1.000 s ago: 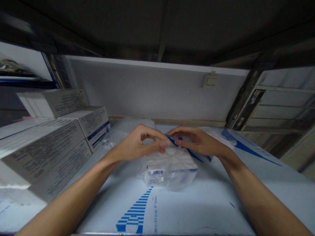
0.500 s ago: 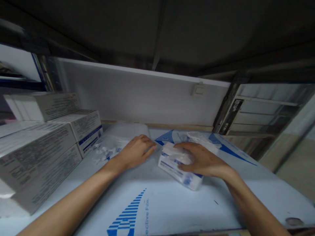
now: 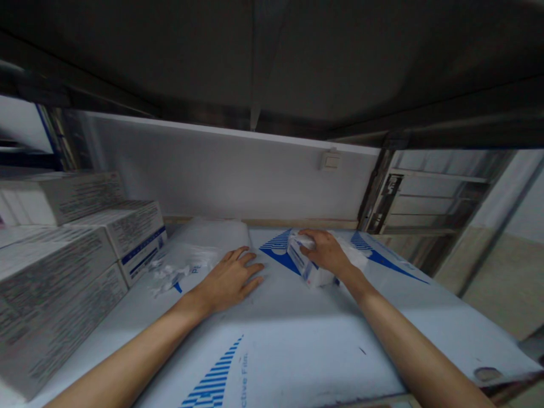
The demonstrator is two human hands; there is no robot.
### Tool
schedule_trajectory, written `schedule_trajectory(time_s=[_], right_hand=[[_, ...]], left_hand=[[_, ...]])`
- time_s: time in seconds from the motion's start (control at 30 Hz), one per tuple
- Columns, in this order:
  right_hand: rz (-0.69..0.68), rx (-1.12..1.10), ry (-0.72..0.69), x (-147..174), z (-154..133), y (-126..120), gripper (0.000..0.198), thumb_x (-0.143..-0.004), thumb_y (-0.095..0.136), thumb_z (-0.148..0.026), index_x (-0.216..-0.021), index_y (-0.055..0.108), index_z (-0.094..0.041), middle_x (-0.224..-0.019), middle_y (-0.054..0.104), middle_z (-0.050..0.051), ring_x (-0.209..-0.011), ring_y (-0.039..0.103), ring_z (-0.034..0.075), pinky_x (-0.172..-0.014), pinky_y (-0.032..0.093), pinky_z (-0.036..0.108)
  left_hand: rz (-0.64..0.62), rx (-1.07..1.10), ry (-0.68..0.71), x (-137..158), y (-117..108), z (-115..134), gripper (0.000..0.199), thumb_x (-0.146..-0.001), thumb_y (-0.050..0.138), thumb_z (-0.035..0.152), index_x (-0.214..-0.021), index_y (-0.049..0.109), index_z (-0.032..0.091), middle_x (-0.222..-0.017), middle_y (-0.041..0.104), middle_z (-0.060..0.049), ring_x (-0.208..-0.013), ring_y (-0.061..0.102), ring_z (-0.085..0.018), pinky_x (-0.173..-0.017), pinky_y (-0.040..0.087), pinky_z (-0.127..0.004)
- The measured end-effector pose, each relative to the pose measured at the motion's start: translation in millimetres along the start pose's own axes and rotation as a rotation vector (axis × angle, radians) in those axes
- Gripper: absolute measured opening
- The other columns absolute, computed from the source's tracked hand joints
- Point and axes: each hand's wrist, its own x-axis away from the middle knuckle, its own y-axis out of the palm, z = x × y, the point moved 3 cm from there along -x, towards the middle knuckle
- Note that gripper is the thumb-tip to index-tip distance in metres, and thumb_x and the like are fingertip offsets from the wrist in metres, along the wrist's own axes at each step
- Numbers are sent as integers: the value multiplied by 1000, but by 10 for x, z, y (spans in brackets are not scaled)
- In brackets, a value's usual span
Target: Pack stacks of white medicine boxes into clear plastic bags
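Part of one white box [image 3: 301,262] invisible behind right fingers [image 3: 313,233]

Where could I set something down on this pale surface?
Most room: the pale surface between the left hand and right forearm, in front of the small box the right hand grips. Another patch lies right of that forearm. Crowded: the left side, with stacked boxes and clear plastic.

White and blue over a pale blue ground.
The small white rectangular cardboard box [image 3: 311,273] carries blue printing; the large white stacked cardboard boxes [image 3: 63,286] show grey lines of print, one with a dark blue band. The pale blue film-covered flat surface [image 3: 314,340] bears brighter blue wedges with stripes. Thin plastic bags [image 3: 216,232] look milky, the flat wall [image 3: 212,175] pale grey, the broad overhead shelf [image 3: 170,56] near black.
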Motion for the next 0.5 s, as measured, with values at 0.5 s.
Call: schedule_trajectory(time_s=[0.5], right_hand=[[144, -164, 44, 235, 368, -451, 54, -87, 61, -58, -122, 70, -18, -125, 71, 14, -121, 64, 34, -110, 46, 51]], left_hand=[[82, 87, 81, -18, -127, 263, 41, -103, 46, 40, -137, 61, 23, -144, 58, -12, -142, 43, -33, -117, 38, -54]])
